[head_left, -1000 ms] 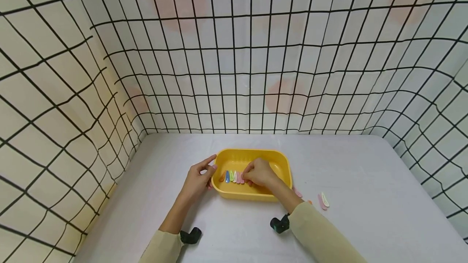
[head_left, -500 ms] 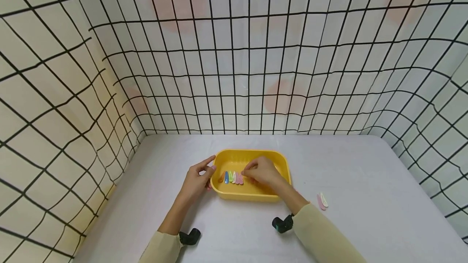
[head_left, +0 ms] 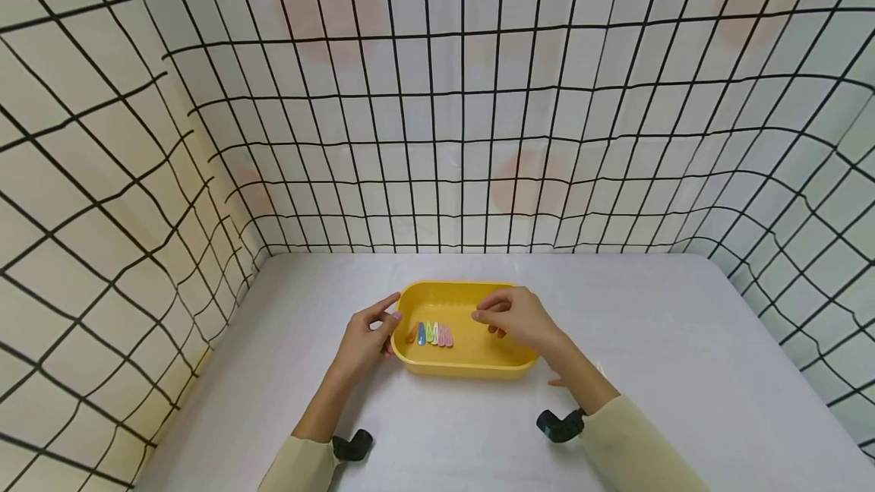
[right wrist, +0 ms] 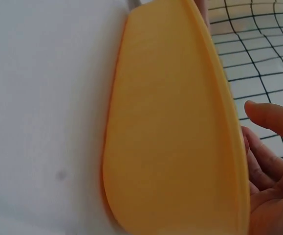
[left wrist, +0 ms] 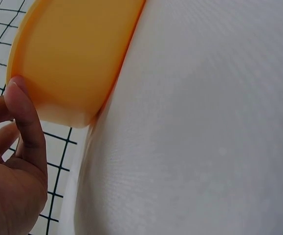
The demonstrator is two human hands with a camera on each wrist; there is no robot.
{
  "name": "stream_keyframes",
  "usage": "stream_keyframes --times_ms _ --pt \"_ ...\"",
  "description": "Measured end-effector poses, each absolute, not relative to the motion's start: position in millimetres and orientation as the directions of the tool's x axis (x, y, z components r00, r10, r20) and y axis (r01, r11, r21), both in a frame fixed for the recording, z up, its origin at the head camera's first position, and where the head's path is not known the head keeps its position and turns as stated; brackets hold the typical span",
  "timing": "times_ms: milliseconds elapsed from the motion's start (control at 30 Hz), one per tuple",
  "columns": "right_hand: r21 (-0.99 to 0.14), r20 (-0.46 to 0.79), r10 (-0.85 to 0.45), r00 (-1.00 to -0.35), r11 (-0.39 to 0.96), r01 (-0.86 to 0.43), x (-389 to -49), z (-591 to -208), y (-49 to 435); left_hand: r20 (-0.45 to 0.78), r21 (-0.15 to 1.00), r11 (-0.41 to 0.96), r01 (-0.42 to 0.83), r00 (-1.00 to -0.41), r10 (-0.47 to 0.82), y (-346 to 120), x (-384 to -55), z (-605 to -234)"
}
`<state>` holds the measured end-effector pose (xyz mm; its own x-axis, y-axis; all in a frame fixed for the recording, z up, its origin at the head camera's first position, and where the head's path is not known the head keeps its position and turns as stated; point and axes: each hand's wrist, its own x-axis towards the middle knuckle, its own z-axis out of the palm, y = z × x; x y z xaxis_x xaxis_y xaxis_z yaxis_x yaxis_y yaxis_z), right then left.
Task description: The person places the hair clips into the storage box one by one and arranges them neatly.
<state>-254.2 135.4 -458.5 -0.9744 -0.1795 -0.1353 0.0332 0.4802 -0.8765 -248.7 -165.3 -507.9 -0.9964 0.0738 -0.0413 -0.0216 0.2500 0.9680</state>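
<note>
A yellow tray lies on the table. In its left half, several snap hair clips stand side by side in a row: an orange clip, a blue clip, then green, white and pink clips. My left hand touches the tray's left end with thumb and forefinger; in the left wrist view the thumb tip rests at the rim. Over the tray's right part hovers my right hand, apart from the row. The right wrist view shows thumb and fingers apart, nothing visible between them.
Outside the tray, an orange clip lies beside my right forearm. A white clip shows partly behind that forearm. Black grid netting over pale cloth stands at the back and both sides of the white table.
My right hand has lifted off the end of the clip row and moved right, its forearm now covering part of the loose clips. The left hand has stayed at the tray's end.
</note>
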Motion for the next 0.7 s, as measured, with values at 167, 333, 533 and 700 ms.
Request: stream_keyframes --times_ms 167,333,533,700 --pt "-0.892 -0.099 -0.177 -0.979 0.453 0.009 -249 -452 160 -0.056 0.968 0.248 -0.036 -0.996 0.073 -164 -249 -507" --pt "-0.899 -0.09 -0.169 -0.982 0.438 0.007 -242 -450 184 -0.062 0.968 0.249 -0.043 -0.996 0.067 -164 -248 -506" --pt "-0.878 -0.093 -0.132 -0.987 0.478 0.019 -233 -447 209 -0.052 0.97 0.239 -0.034 -0.996 0.069 -164 -248 -507" --pt "-0.862 -0.082 -0.114 -0.99 0.506 0.013 -225 -448 229 -0.054 0.971 0.235 -0.039 -0.997 0.061 -164 -248 -507"
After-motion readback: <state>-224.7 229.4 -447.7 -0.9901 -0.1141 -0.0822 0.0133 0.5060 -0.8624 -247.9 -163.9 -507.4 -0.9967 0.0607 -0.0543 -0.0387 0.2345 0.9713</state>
